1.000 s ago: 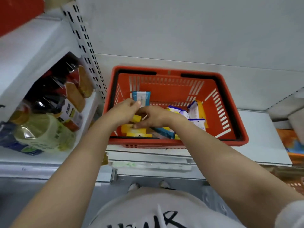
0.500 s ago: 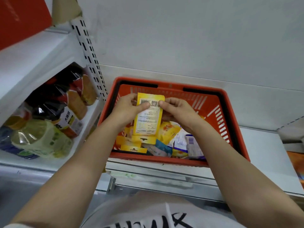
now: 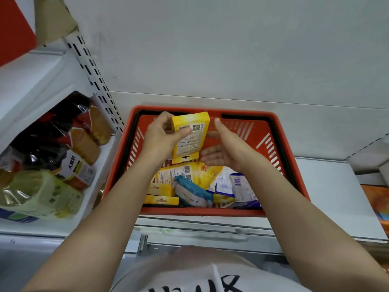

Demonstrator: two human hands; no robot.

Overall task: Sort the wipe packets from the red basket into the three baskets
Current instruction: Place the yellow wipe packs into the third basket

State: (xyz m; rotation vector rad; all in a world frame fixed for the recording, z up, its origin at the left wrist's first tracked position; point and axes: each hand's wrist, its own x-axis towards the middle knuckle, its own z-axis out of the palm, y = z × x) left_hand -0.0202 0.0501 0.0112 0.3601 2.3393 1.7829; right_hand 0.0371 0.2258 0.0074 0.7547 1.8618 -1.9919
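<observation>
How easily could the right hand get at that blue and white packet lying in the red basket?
Probably easily. The right hand is open and holds nothing, and the blue and white packet lies on top of the pile in the red basket, uncovered.

Red basket (image 3: 292, 165) — moulded plastic, smooth with a slight sheen, slotted walls and a black plastic rim band. Yellow packet (image 3: 190, 140), gripped by the left hand (image 3: 160, 140): glossy film wrapper with a matt-looking white printed label panel. Loose packets in the basket — yellow packets (image 3: 162, 200), a blue-and-white packet (image 3: 191, 191) — show crinkled, shiny film. Shelf (image 3: 328, 192): smooth white painted surface, matt. Perforated upright (image 3: 94, 74): white painted metal by its look. Bottles (image 3: 42, 192): clear glossy plastic, shrink-wrapped. Shirt (image 3: 189, 275): white cloth with black print.
</observation>
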